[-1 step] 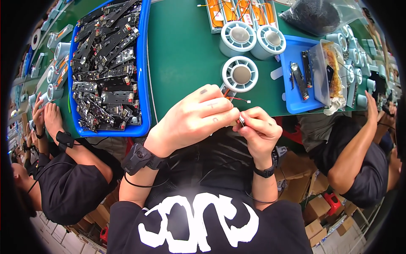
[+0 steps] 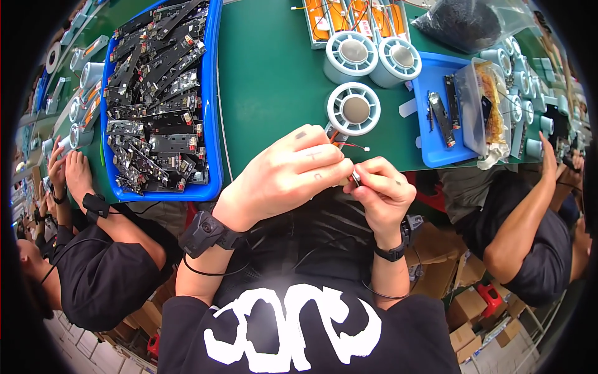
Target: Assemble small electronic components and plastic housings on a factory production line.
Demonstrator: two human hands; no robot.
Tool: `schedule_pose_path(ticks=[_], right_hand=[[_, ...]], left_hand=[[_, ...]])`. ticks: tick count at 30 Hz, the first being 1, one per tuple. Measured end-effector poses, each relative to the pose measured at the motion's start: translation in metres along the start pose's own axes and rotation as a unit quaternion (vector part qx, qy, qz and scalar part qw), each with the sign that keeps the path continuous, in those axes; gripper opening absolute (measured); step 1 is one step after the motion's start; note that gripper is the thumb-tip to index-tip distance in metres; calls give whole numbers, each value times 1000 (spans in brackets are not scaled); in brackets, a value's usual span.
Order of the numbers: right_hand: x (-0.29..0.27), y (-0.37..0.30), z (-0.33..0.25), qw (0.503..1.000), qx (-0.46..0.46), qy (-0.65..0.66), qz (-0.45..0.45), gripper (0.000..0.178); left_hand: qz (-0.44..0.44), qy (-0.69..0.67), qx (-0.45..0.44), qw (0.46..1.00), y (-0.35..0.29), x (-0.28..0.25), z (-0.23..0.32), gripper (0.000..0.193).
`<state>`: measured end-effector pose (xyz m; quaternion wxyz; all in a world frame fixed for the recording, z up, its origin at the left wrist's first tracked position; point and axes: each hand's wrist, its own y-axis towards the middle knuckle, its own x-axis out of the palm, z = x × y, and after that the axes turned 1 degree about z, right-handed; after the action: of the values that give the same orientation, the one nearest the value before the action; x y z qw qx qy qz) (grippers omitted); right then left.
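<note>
My left hand (image 2: 293, 171) is closed, back of the hand upward, its fingers curled beside those of my right hand (image 2: 385, 190). What the left fingers hold is hidden beneath them. Between the right thumb and forefinger is a small dark part (image 2: 356, 179) with a shiny edge; its kind does not show. Just beyond the left fingers lies a light-blue round-headed unit (image 2: 353, 109) with a spoked grille and grey centre disc. Red and black wires with a small white connector (image 2: 366, 149) stick out between that unit and my hands.
At left, a blue tray (image 2: 216, 124) is heaped with black circuit boards (image 2: 156, 93). Two more round-headed units (image 2: 351, 52) stand beyond. At right are a blue tray (image 2: 436, 156) with a few boards and a clear plastic box (image 2: 468, 106). Co-workers (image 2: 118, 249) sit on both sides.
</note>
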<state>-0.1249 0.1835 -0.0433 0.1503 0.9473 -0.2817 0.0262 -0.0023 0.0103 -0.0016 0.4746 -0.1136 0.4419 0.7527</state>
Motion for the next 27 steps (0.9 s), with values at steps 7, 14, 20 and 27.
schedule_pose_path(ticks=[7, 14, 20, 27], right_hand=[[-3, 2, -4, 999, 12, -35, -11, 24], [-5, 6, -2, 999, 12, -34, -20, 23], [-3, 3, 2, 997, 58, 55, -3, 26], [-11, 8, 2, 991, 80, 99, -39, 30]], left_hand=[[-9, -15, 4, 1000, 0, -1, -1, 32], [-30, -26, -5, 999, 3, -5, -1, 30], [-10, -47, -46, 998, 4, -3, 2, 32], [8, -35, -68, 997, 9, -4, 2, 31]])
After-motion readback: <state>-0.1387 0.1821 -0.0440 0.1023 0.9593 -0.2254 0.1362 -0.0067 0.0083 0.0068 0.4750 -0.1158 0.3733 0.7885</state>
